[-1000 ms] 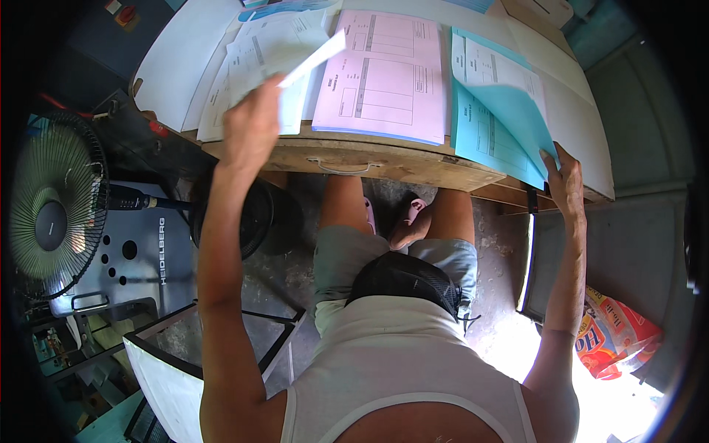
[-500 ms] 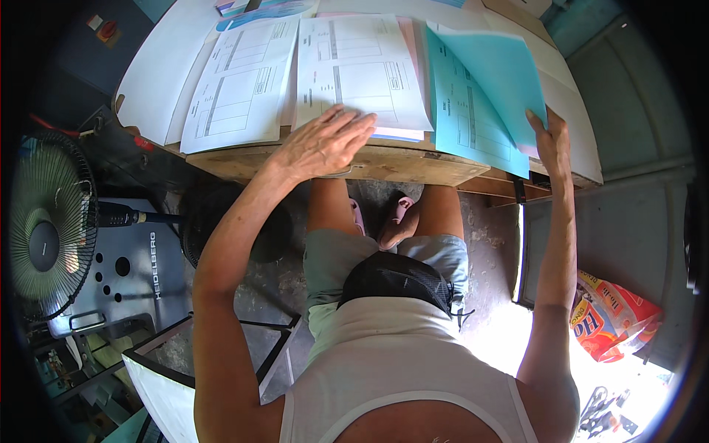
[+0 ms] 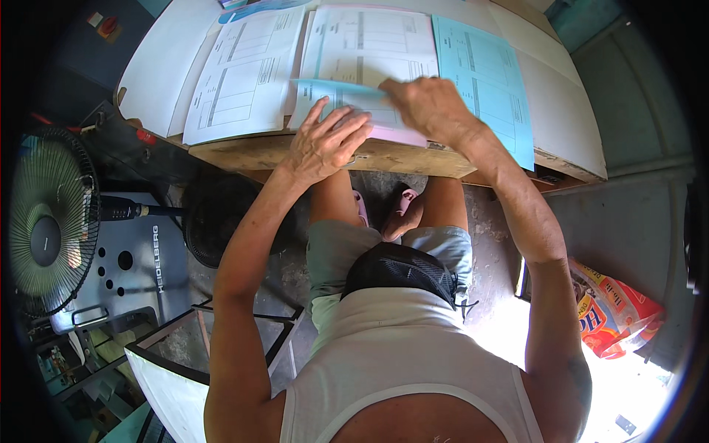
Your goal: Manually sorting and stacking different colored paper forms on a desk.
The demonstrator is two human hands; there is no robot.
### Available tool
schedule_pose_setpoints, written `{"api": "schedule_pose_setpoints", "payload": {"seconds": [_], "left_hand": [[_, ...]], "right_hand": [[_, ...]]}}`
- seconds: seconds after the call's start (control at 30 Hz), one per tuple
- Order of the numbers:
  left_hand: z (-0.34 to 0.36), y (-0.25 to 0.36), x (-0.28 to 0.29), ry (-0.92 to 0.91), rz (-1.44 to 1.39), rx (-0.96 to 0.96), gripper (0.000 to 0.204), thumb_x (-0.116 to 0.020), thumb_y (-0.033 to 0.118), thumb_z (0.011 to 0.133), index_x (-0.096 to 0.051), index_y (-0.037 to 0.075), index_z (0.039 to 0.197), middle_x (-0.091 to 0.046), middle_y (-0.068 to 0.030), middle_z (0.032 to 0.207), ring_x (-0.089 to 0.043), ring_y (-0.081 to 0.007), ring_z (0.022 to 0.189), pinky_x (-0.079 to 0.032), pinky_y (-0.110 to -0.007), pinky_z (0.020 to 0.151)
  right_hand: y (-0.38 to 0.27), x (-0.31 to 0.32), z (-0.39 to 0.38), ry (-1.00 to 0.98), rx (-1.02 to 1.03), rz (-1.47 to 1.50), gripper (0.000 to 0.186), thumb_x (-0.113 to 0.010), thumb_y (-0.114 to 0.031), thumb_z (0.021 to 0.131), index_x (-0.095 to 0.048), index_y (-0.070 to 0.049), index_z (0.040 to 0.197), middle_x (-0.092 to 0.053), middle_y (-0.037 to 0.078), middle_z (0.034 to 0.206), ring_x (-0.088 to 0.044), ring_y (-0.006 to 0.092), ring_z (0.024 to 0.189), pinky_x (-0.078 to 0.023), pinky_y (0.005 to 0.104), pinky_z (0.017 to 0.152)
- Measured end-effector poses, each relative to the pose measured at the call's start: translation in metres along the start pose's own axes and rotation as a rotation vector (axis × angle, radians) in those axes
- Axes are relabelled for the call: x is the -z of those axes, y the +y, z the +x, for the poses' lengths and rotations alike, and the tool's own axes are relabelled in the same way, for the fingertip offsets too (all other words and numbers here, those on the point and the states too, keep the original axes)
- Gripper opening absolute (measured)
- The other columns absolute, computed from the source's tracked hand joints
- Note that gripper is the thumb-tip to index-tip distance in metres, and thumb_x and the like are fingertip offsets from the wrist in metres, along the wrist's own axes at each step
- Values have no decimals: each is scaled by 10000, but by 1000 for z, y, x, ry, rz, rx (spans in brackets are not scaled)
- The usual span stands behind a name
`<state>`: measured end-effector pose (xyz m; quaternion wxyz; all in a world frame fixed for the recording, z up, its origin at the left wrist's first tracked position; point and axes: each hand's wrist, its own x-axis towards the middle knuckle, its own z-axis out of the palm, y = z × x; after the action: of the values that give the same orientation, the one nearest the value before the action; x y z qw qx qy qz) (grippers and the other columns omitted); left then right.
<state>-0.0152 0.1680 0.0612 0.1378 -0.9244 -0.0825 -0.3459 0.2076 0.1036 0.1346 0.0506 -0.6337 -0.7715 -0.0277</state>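
Three stacks of printed forms lie side by side on the table: white forms (image 3: 240, 81) on the left, a middle stack (image 3: 369, 33) with white and pink paper, and blue forms (image 3: 491, 96) on the right. Over the middle stack, my right hand (image 3: 434, 111) pinches the edge of a blue sheet (image 3: 340, 90), which is smeared by motion. My left hand (image 3: 329, 140) rests at the near edge of the middle stack, fingers spread, touching the near part of the blue sheet. The right fingertips are partly blurred.
The wooden table (image 3: 310, 156) has a near edge just above my knees. A standing fan (image 3: 48, 236) is at the left beside a grey machine panel (image 3: 140, 266). A black-framed white object (image 3: 166, 376) stands at lower left. A red plastic bag (image 3: 617, 310) sits at the right.
My right hand has moved left from the blue stack to the middle stack, bringing a blue sheet with it. My left hand stays near the middle stack's front edge.
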Motion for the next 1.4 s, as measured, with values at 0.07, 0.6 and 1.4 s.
{"api": "schedule_pose_setpoints", "payload": {"seconds": [0.07,0.6,1.4], "left_hand": [[-1,-5,2,37,-3,28,160,-768,145,827,-767,122,985,-728,6,1101,-678,-194,1001,-496,-456,966],[91,115,-81,17,137,49,330,-656,295,904,-723,51,1116,-598,-87,1296,-532,-250,1198,-381,-612,1055],[-95,-72,100,-224,507,510,607,-735,353,899,-566,31,1384,-606,-137,1367,-527,-317,1320,-344,-492,1111]], "right_hand": [[-12,-6,-16,99,94,12,307,-654,-129,850,-666,-59,1149,-730,144,841,-728,334,820,-580,444,725],[112,37,-43,470,268,-299,397,-591,32,766,-696,-73,1134,-735,147,996,-713,313,860,-580,395,709],[94,4,-191,237,-302,-44,277,-616,-15,907,-674,-78,1171,-731,162,908,-722,321,800,-577,425,710]]}}
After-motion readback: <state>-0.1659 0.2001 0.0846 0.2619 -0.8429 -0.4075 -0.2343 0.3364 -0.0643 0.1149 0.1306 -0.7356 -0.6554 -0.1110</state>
